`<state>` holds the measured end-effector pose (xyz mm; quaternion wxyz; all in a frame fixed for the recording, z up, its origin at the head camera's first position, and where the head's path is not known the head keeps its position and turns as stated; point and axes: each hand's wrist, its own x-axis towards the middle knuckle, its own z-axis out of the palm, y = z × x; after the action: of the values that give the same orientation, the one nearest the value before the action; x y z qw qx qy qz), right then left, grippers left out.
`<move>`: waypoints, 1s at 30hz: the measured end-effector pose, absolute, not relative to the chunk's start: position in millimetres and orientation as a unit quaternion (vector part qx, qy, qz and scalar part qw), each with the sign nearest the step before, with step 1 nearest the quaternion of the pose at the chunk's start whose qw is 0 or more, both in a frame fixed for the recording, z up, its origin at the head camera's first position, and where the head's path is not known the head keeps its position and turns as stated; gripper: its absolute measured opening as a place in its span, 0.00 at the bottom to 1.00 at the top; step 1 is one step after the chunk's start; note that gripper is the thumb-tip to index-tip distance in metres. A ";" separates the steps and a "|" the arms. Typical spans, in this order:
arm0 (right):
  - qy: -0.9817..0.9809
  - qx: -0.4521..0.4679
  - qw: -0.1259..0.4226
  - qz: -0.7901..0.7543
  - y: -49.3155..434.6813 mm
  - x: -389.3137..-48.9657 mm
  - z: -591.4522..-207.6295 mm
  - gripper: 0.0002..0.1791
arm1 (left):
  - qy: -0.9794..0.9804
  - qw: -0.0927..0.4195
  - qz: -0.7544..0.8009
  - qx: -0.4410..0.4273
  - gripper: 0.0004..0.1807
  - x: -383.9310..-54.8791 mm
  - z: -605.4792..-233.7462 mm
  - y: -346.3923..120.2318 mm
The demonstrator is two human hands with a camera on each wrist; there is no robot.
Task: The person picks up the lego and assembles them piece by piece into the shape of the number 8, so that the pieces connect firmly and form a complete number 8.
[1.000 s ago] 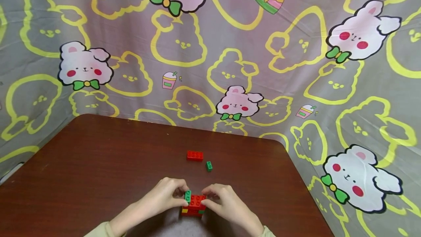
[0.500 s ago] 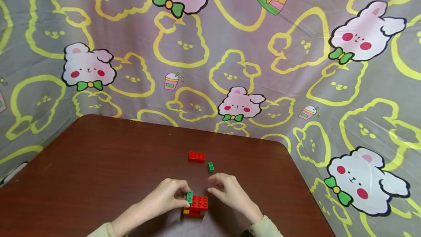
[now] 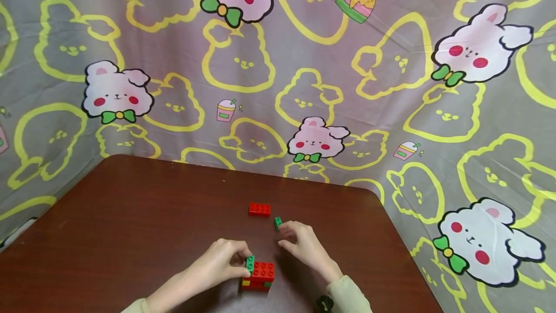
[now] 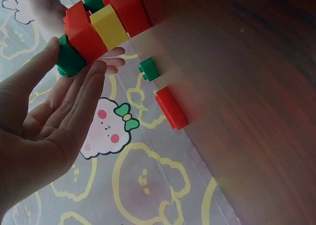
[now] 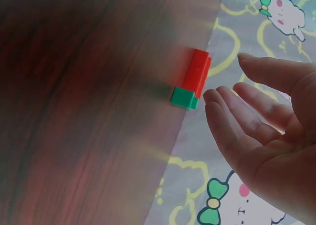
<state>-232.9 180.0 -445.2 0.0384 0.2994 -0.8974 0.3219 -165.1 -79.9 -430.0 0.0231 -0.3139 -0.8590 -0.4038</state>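
My left hand point(image 3: 222, 261) pinches a green toy brick point(image 3: 250, 263) between thumb and fingers, on the left end of a small stack. The stack's upper layer is a red brick point(image 3: 264, 269); below it sit a yellow brick point(image 4: 109, 26) and a green one point(image 3: 267, 284), with another red brick point(image 4: 129, 10) at the base. My right hand point(image 3: 307, 246) holds nothing, its thumb and fingers apart, just beside a loose green brick point(image 3: 278, 223). In the right wrist view a gap shows between the fingertips and that loose green brick point(image 5: 182, 97).
A loose red brick point(image 3: 259, 210) lies behind and left of the loose green one. The brown table point(image 3: 143, 216) ends at a grey patterned cloth point(image 3: 252, 110) hung around its back and sides.
My right hand has let go of the stack's right side and moved away and forward to the loose green brick. My left hand keeps its pinch on the green brick.
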 end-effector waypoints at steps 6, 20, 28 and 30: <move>-0.899 0.288 0.047 0.327 180.3 -243.1 -448.9 0.17 | -0.860 0.031 -0.399 -0.316 0.09 -164.4 -431.6 -79.9; -0.910 0.256 0.019 0.326 181.8 -266.8 -456.2 0.18 | -0.857 0.025 -0.408 -0.314 0.09 -164.5 -432.6 -79.8; -0.915 0.261 0.017 0.307 182.0 -278.5 -460.1 0.18 | -0.856 0.016 -0.412 -0.312 0.09 -164.8 -432.0 -79.8; -0.920 0.260 0.018 0.295 181.9 -281.8 -460.6 0.18 | -0.856 0.014 -0.413 -0.311 0.10 -164.8 -432.1 -79.7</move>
<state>-281.8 181.9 -460.6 0.0181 0.2597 -0.9195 0.2945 -164.8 -79.7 -432.1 0.0139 -0.3107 -0.8559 -0.4132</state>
